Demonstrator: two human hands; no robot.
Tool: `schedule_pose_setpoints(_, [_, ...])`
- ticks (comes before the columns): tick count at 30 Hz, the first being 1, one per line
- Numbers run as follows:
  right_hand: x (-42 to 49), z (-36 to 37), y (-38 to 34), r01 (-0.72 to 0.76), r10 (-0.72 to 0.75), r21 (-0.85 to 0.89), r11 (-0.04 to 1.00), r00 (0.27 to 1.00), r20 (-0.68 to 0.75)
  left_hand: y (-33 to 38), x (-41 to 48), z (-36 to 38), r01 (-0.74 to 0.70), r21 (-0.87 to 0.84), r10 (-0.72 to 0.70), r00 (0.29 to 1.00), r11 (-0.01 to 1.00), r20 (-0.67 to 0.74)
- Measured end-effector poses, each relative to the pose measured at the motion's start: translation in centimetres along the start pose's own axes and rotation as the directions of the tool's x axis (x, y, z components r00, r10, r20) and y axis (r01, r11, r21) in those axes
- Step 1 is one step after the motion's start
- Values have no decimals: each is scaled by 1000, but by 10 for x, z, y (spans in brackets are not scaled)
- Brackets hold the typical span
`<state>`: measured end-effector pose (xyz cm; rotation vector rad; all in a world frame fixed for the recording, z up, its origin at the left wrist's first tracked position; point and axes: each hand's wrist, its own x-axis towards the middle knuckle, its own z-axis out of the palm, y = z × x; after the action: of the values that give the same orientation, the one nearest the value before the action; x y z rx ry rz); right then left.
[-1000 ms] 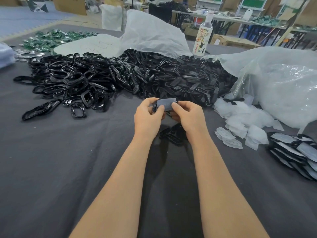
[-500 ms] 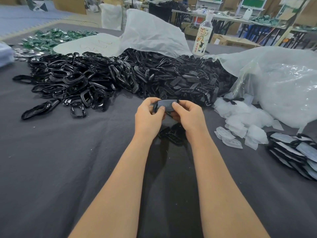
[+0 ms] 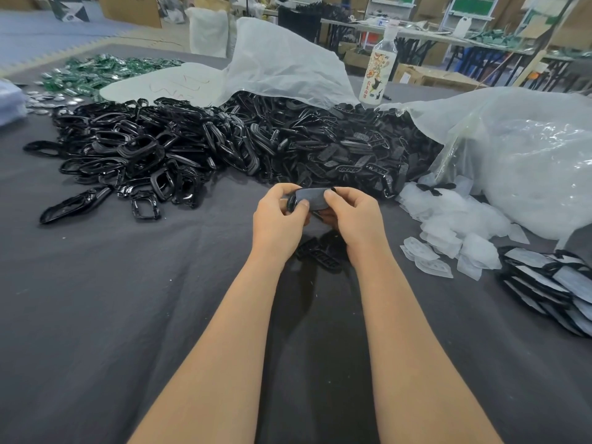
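on the far left of the grey table cloth [image 3: 96,315] lies the heap of glossy black frames [image 3: 128,155], and beside it the heap of flat black parts [image 3: 346,149]. my left hand [image 3: 277,225] pinches the left end of a small black shell [image 3: 310,199], thumb on its face. my right hand [image 3: 355,219] pinches the right end in the same way. the shell is held above the cloth, just in front of the heaps. more to the right are white clear pieces [image 3: 448,225] and a stack of finished parts [image 3: 551,283].

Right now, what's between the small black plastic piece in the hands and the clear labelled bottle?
A heap of black slotted plastic parts, in the head view.
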<state>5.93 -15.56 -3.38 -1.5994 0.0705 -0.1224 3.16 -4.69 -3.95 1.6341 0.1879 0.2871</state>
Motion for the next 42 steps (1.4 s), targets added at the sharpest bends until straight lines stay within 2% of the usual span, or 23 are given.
schedule_pose_setpoints(5, [1, -1, 1, -5, 5, 10, 1000, 1000, -31, 0, 0, 2, -9, 22, 8, 1000, 1000, 19])
schedule_pose_setpoints(10, [2, 0, 2, -27, 27, 42, 999, 1000, -4, -1, 0, 2, -6, 24, 6, 1000, 1000, 18])
schedule_pose_setpoints(17, [2, -2, 3, 23, -23, -37, 999, 1000, -12, -3, 2, 2, 4, -43, -2, 1000, 999, 28])
schedule_pose_setpoints(23, [0, -7, 1, -1, 2, -33, 999, 999, 48, -3, 3, 0, 10, -61, -9, 1000, 998, 6])
schedule_pose_setpoints(27, [-1, -11, -1, 23, -9, -100, 995, 990, 143, -2, 2, -1, 16, -75, -16, 1000, 997, -4])
schedule_pose_setpoints(31, [-1, -10, -2, 74, -58, -176, 982, 994, 90, -1, 1, 0, 3, -61, -4, 1000, 998, -1])
schedule_pose_setpoints(35, [0, -10, -1, 46, -38, -165, 985, 998, 52, 0, -1, 0, 5, 24, -6, 999, 1000, 46])
schedule_pose_setpoints(39, [-1, -12, -1, 55, -38, -188, 981, 995, 94, 1, -1, -1, 18, 48, -20, 999, 999, 47])
schedule_pose_setpoints(42, [-1, -13, -2, 112, -69, -295, 949, 986, 151, 2, -2, -1, 28, 46, -30, 999, 999, 34])
